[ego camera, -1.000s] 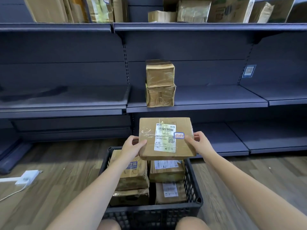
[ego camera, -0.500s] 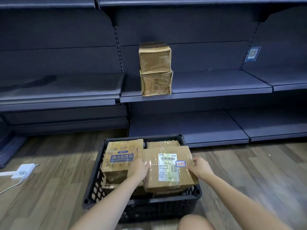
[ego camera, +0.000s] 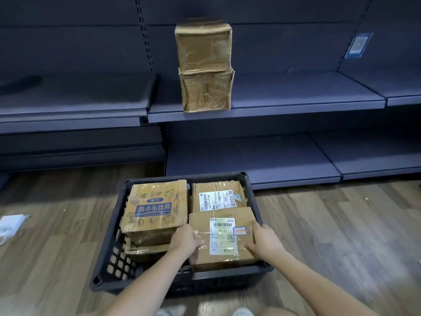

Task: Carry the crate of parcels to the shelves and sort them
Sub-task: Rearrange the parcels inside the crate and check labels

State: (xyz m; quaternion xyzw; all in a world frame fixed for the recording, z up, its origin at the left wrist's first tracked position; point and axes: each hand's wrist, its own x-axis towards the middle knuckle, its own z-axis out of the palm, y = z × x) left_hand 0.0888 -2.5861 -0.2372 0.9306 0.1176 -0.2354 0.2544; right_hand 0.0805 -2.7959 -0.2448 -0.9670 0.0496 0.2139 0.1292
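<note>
1. Seen from head height, looking down: black plastic crate on a wooden floor, just in front of dark blue shelves.
2. Packed in the crate: brown cardboard parcels, among them a drinks carton at left and a labelled parcel at the far right.
3. Held at the near right of the crate: a flat parcel, label up, lying on the parcels beneath.
4. Left hand pressed on its left edge, right hand on its right edge; each grip curled around a side of the parcel, one on each side, probably to keep it level and the label readable.
5. Already standing on the middle shelf: two taped boxes, one on the other, apparently sorted.
6. Different from a second ago: parcel then raised in front of the shelves at chest height, now lowered into the crate; view tipped downward, upper shelves gone from sight.
7. Judged stage: sorting barely begun, most parcels unshelved.
</note>
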